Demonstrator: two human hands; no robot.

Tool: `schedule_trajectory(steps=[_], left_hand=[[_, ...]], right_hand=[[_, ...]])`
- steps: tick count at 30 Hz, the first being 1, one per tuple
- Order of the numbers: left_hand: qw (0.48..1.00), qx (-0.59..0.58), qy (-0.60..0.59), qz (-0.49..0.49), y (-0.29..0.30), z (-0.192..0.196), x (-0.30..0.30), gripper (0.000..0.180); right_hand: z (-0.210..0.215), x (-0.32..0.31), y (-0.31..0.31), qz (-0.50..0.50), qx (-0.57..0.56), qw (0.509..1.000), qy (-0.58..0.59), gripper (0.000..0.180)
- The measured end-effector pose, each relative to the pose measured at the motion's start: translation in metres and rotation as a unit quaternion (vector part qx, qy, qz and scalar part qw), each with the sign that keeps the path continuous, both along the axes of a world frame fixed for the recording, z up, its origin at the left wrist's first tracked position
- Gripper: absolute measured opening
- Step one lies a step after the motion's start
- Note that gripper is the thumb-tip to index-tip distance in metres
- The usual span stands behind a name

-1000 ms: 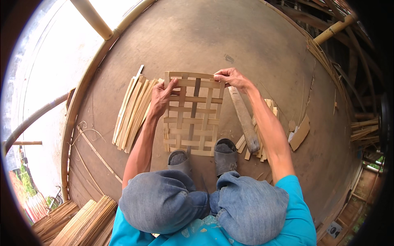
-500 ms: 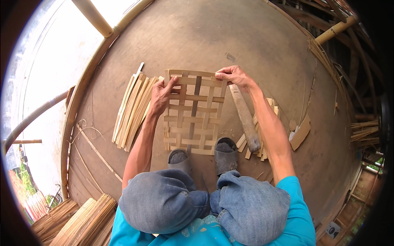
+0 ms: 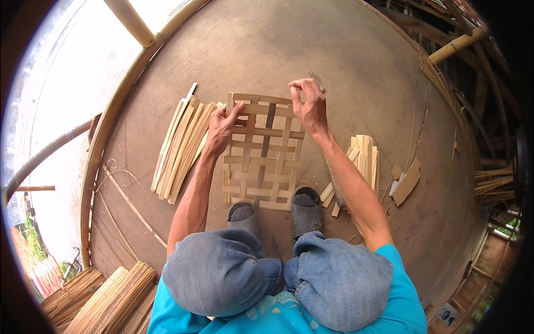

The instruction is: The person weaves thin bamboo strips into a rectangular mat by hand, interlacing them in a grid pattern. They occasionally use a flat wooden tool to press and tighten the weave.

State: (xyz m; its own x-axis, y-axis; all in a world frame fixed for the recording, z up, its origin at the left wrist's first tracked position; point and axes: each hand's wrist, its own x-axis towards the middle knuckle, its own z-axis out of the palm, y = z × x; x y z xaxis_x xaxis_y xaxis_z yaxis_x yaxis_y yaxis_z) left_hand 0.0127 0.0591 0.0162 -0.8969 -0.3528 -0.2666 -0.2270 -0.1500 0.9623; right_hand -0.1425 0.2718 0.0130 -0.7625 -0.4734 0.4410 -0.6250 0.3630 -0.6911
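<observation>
A woven bamboo mat (image 3: 261,167) of crossed pale strips lies on the round wooden floor in front of my feet. My left hand (image 3: 221,129) rests on the mat's upper left part, fingers curled over the strips there. My right hand (image 3: 308,106) is raised at the mat's upper right corner, its fingertips pinched together on a small thin greyish strip end (image 3: 318,79); I cannot tell what kind of piece it is. Both grey shoes (image 3: 305,209) stand on the mat's near edge.
A bundle of long bamboo slats (image 3: 181,147) lies left of the mat. Short cut slats (image 3: 364,158) and a cardboard scrap (image 3: 406,181) lie to the right. Stacks of thin bamboo strips (image 3: 108,295) sit at lower left. Bamboo poles (image 3: 456,44) border the platform.
My right hand has lifted off the mat's upper right corner and now pinches its fingers together above it. My left hand stays on the mat's upper left.
</observation>
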Motion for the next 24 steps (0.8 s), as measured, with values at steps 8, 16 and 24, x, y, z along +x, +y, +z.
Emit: schedule_trajectory(steps=[8,16,24], left_hand=[[1.0,0.003,-0.008,0.002,0.002,-0.002,-0.002,0.052],[0.999,0.034,0.004,-0.004,0.004,-0.001,-0.003,0.048],[0.999,0.036,0.015,-0.005,0.004,0.001,-0.002,0.046]], right_hand=[[-0.028,0.036,0.02,-0.02,0.054,0.997,0.041,0.023],[0.008,-0.005,-0.038,0.157,0.056,0.969,-0.182,0.039],[0.008,-0.014,-0.049,0.211,0.068,0.904,-0.366,0.032]])
